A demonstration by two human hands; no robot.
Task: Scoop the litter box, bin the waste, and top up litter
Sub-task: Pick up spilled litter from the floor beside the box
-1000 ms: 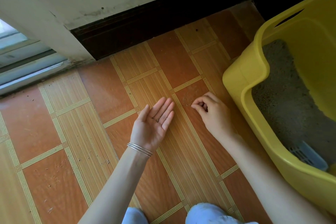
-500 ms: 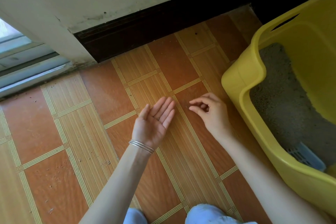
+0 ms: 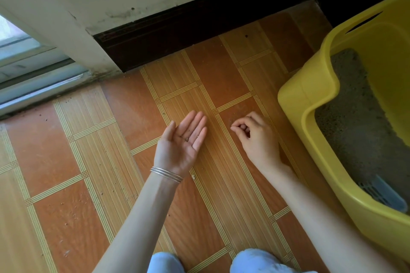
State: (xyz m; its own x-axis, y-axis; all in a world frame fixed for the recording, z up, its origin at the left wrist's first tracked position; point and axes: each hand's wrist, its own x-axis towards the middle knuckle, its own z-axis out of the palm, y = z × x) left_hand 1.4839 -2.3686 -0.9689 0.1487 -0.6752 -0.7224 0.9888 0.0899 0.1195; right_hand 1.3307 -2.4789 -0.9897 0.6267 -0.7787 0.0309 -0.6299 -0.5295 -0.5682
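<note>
A yellow litter box (image 3: 310, 131) stands on the floor at the right, filled with grey litter (image 3: 359, 122). A blue slotted scoop (image 3: 383, 193) lies in its near corner. My left hand (image 3: 184, 142) is held flat, palm up, just above the floor, with a few dark litter grains on the palm. My right hand (image 3: 255, 137) hovers low over the floor to the left of the box, thumb and forefinger pinched together; what they pinch is too small to see.
Orange and yellow patterned flooring (image 3: 111, 162) carries scattered litter crumbs, mostly at the lower left. A dark skirting board (image 3: 199, 26) and white wall run along the back. A window track (image 3: 33, 86) is at the left. My knees (image 3: 255, 261) are at the bottom edge.
My right hand has shifted slightly and pinched its fingertips tighter near the floor. My left palm stays flat and open. The view drifted a little.
</note>
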